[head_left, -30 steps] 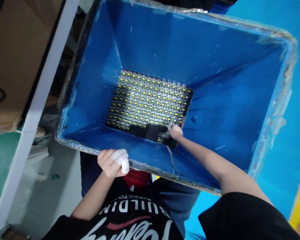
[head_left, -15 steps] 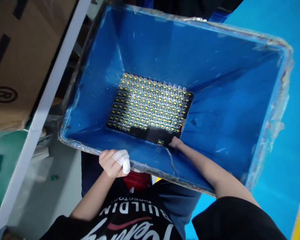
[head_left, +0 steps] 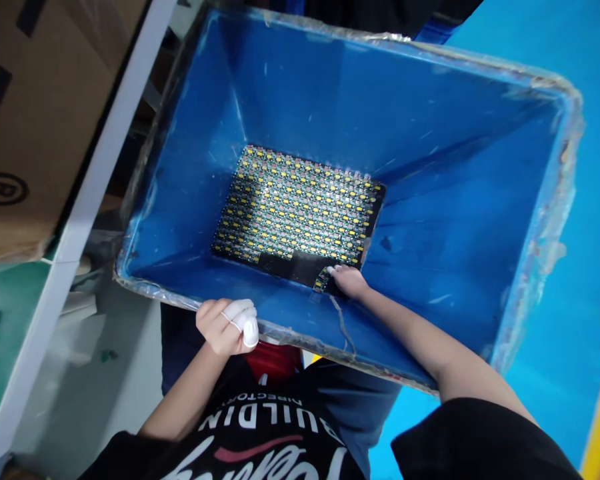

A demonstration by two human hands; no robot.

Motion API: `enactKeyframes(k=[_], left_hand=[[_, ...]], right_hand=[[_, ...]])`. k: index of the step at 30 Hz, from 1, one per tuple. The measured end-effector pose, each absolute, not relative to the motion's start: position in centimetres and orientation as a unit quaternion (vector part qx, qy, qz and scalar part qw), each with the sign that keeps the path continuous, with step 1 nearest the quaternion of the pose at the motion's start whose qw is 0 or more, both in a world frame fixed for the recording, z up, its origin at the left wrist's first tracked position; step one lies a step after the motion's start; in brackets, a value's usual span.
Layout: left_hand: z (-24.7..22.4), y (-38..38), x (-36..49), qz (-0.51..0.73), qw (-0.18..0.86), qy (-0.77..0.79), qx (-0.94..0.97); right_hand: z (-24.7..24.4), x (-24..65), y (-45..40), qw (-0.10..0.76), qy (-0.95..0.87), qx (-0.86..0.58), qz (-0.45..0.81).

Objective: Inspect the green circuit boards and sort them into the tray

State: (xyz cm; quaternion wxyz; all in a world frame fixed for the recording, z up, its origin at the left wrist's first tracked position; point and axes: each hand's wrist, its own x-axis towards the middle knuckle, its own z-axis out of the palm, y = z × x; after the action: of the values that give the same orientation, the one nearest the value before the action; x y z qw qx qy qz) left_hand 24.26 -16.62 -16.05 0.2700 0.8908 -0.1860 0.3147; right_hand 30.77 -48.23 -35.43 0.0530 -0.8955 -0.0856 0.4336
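Blue bin (head_left: 430, 147): scuffed, tapered, ragged rim (head_left: 290, 334). Small oblong boards (head_left: 300, 200) rowed on black sheet (head_left: 287, 269) at bottom. Left hand (head_left: 229, 326) grips near rim; right hand (head_left: 349, 280), at near boards, hides sheet corner, can't tell grip. Carton (head_left: 50, 127) left.

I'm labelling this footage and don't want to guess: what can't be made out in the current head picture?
All in the head view:
Right hand: whether it grips or only touches the small board at its fingertips; the hand covers the contact.
Circuit boards: any printed markings; too small.
Cardboard box: its full outline; cut off by the left and top edges.
Shirt: part of its lettering; cut off by the bottom edge.
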Motion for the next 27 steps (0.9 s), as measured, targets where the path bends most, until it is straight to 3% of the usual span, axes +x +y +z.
enactKeyframes(k=[6, 15, 27], left_hand=[[-16.2, -16.5, 24.2, 0.311, 0.269, -0.188, 0.892], [-16.3, -16.5, 24.1, 0.309, 0.276, -0.186, 0.891], [-16.3, -16.5, 24.1, 0.315, 0.273, -0.187, 0.890]], right_hand=[[-36.4, 32.1, -46.3, 0.064, -0.123, -0.885, 0.445], [-37.2, 31.9, -46.0, 0.079, 0.090, -0.880, 0.459], [-37.2, 30.3, -44.8, 0.247, 0.361, -0.750, 0.496]])
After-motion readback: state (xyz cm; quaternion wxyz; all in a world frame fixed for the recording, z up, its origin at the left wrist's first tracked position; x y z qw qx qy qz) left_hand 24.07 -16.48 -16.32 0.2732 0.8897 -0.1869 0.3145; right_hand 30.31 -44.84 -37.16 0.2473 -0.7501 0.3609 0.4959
